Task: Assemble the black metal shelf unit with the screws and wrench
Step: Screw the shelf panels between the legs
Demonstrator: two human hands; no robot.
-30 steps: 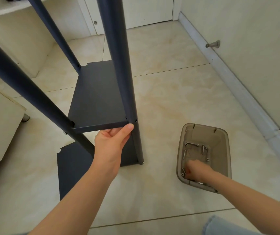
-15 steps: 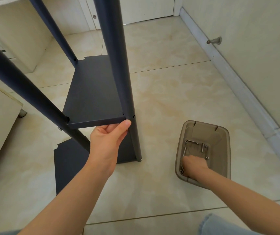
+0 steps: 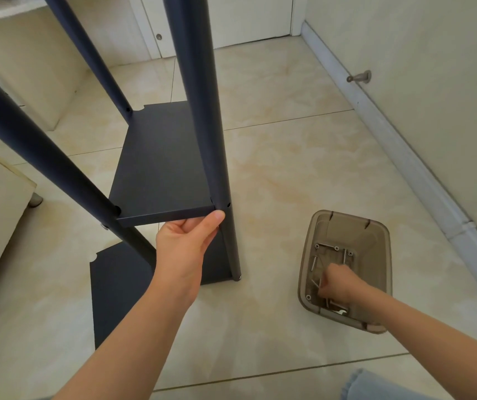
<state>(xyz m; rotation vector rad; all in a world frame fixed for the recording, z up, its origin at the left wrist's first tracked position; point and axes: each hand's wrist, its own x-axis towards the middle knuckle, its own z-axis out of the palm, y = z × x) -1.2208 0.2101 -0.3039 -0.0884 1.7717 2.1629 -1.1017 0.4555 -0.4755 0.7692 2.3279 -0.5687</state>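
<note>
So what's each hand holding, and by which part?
Left hand grips the black metal shelf panel by its front edge. Right hand, curled among silver screws, cannot be told.

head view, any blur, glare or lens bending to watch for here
Head view: wide-angle bending splays the black poles and bows the baseboard; light is soft and even, with faint shadows and a mild sheen on the floor tiles; the right hand in the bin is slightly smeared, so whether it holds anything cannot be told; the left hand at the shelf edge is sharp.
</note>
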